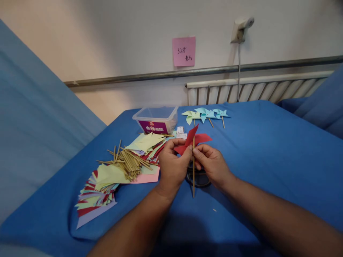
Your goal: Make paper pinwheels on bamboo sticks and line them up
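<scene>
A red paper pinwheel (203, 138) is held above the middle of the table, its blades folded and fanned out. My left hand (174, 162) is closed around its left side, thumb near the top of a thin wooden stick (193, 178). My right hand (211, 162) pinches at the stick's upper part from the right, close under the red blades. The stick points down almost upright. Behind it, partly hidden by the hands, lie scissors with dark handles (200, 185). What fastens the paper to the stick is hidden.
To the left lie a bundle of wooden sticks (131, 162), coloured paper pieces (98, 200) and more paper (146, 142). A clear plastic box (155, 114) stands behind, beside small white boxes (180, 132). Finished pinwheels (206, 114) lie at the back of the blue-covered table (268, 153).
</scene>
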A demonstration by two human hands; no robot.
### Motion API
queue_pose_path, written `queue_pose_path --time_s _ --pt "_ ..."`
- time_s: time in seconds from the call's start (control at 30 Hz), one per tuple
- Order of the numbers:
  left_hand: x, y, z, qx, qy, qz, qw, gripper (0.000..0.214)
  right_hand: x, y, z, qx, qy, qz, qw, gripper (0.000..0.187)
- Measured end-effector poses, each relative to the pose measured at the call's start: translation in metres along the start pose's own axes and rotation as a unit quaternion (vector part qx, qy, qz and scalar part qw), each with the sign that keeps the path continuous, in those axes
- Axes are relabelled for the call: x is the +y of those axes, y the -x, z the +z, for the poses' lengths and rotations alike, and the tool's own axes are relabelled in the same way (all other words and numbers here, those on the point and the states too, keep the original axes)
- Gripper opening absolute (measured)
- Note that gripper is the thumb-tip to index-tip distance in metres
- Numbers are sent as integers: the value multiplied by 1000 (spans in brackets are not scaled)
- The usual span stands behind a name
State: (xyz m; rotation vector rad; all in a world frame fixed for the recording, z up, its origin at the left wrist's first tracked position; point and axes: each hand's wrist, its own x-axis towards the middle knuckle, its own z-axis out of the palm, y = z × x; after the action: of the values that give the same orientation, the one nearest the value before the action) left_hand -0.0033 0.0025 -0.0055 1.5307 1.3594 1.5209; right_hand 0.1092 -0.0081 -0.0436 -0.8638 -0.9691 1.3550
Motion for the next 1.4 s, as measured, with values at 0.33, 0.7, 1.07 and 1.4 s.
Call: queue_pose_path --time_s 0.33,0.7,1.07,1.4 --pt "-13 -6 2 -15 40 -42 998 26 0 -3 0 32 19 -17 999 37" --pt "-15 -11 0 -3 98 -90 991 32 -2 2 1 32 64 -46 996 35" --pt "-11 -9 1 -27 105 -94 990 32 2 1 -2 -10 51 -23 998 33" --pt "-3 -7 0 -3 73 -69 995 26 -1 0 -2 -9 31 -12 999 35"
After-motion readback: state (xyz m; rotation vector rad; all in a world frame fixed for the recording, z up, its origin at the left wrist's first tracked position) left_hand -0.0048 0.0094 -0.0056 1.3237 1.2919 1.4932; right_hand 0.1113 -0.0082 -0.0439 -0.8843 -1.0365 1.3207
